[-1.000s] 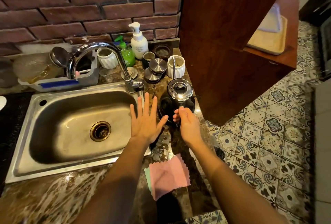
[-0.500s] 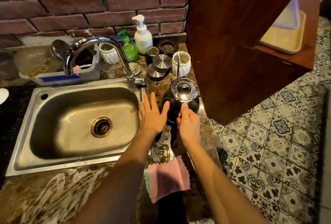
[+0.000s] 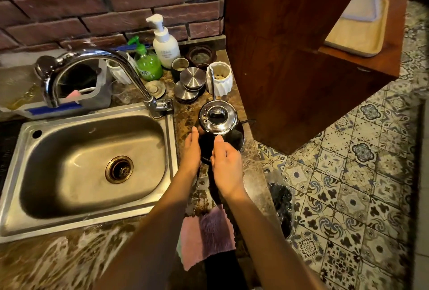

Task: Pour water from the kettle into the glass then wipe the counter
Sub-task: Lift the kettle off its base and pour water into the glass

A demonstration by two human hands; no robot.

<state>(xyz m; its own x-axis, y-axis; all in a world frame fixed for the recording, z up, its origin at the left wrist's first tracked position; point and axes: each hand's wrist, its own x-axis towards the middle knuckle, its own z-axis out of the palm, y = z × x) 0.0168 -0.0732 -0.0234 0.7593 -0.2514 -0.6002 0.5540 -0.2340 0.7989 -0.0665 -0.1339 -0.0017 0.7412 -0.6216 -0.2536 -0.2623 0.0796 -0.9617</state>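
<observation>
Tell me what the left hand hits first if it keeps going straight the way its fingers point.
The left hand points away from the person, along the kettle's left side. Its fingertips already sit at the dark body of the kettle, so it would likely meet that first, though depth is unclear from above.

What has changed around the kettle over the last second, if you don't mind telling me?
Both hands moved forward to the kettle: the left hand, spread open over the sink edge before, now rests against its left side, and the right hand has closed in at its near side. The kettle, the pink cloth and the sink stayed put.
</observation>
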